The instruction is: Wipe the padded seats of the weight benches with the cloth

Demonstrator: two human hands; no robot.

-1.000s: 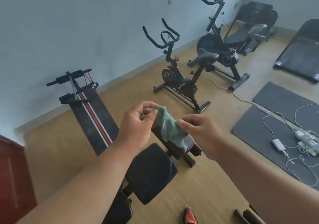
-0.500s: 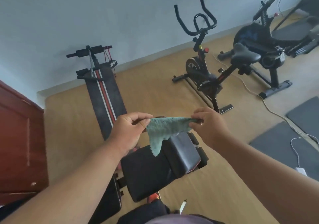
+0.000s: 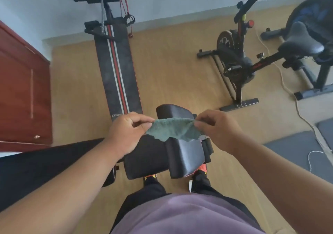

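Observation:
A small green cloth (image 3: pixel 173 129) hangs stretched between my two hands, above the black padded weight bench (image 3: pixel 183 154) that stands right in front of my feet. My left hand (image 3: pixel 128 131) pinches the cloth's left corner and my right hand (image 3: pixel 219 128) pinches its right corner. The cloth is held in the air, apart from the bench pads. A second bench (image 3: pixel 117 71), long and black with red and white stripes, lies on the floor farther back on the left, with its foot bars by the wall.
A black exercise bike (image 3: pixel 237 57) stands to the right, and a second bike (image 3: pixel 306 41) at the far right edge. A white cable (image 3: pixel 288 89) runs across the wooden floor to grey mats (image 3: pixel 295 152). A red-brown wooden door (image 3: pixel 21 93) is on the left.
The view has tilted down and turned left, so the benches now lie straight ahead below me. My hands have spread the bunched cloth out flat between them.

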